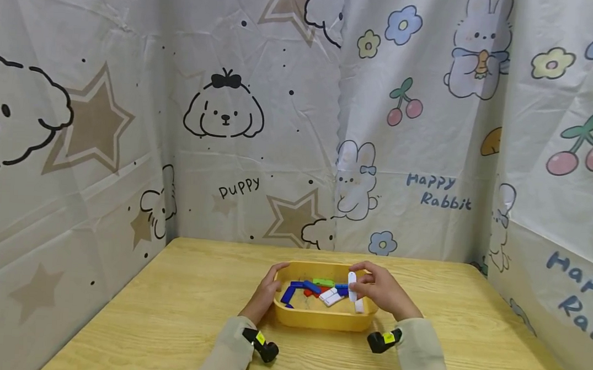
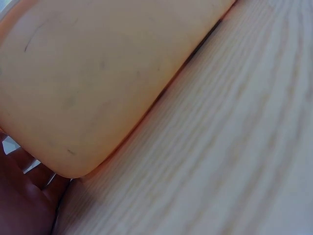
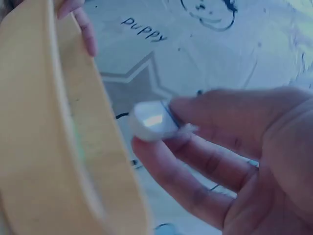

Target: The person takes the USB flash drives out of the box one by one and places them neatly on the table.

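A yellow plastic tub (image 1: pixel 322 320) stands on the table, with small oblong pieces in blue, white, red and green lying inside. My left hand (image 1: pixel 264 294) grips the tub's left end at the rim; in the left wrist view its fingers (image 2: pixel 36 174) lie against the outer wall. Above the tub's right end, my right hand (image 1: pixel 383 288) pinches a white stick with rounded ends (image 1: pixel 352 287) between thumb and fingers. Up close in the right wrist view, that white stick (image 3: pixel 151 120) has a glossy end and a dark seam; its exact kind cannot be told.
The light wood table (image 1: pixel 198 274) extends around the tub. Printed curtains (image 1: pixel 258 150) stand behind it and on both sides. In the tub, blue pieces (image 1: pixel 288 295) lie at the left and white ones (image 1: pixel 331 297) nearer the right.
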Tool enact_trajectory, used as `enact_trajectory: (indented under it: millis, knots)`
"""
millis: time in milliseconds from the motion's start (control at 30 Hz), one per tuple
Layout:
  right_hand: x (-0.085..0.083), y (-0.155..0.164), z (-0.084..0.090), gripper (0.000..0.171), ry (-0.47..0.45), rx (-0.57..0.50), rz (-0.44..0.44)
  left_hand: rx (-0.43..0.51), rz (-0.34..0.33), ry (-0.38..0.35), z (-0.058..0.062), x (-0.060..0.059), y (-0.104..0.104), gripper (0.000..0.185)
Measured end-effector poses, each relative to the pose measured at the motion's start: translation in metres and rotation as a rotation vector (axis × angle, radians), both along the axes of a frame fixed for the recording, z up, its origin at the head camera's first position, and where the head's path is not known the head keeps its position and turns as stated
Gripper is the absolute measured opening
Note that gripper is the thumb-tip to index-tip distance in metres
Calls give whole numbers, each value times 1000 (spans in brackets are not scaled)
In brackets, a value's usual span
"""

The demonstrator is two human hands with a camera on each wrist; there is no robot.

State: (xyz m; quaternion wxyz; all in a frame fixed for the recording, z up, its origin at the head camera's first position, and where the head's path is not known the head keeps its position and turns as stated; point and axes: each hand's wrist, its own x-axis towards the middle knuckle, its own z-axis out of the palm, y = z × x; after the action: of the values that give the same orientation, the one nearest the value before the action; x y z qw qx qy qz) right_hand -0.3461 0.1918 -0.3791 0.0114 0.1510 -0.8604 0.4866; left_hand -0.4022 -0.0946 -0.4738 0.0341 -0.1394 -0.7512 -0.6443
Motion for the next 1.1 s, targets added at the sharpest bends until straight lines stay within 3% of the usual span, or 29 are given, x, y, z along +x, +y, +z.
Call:
enact_trajectory:
  millis: [133,333,467,667,933,1100]
  knots:
    - [11,-9,17,31,53,54,-5,-2,-11,-4,2,1,-1,59]
    - [23,-24,18,31,36,22,281,-1,-36,-4,7,4,2,58]
    - [33,-32,8,33,-25,32,389,-4,-22,-4,4,1,0,58]
    - [48,-36,-6,33,-152,90,461,-13,12,-50,3,4,-2,60]
    - [48,-47,-22,35,-144,235,477,-19,-16,-45,29,27,-2,58]
    - [45,-48,-31,35,-116,295,476,-13,-9,-36,14,13,-1,59]
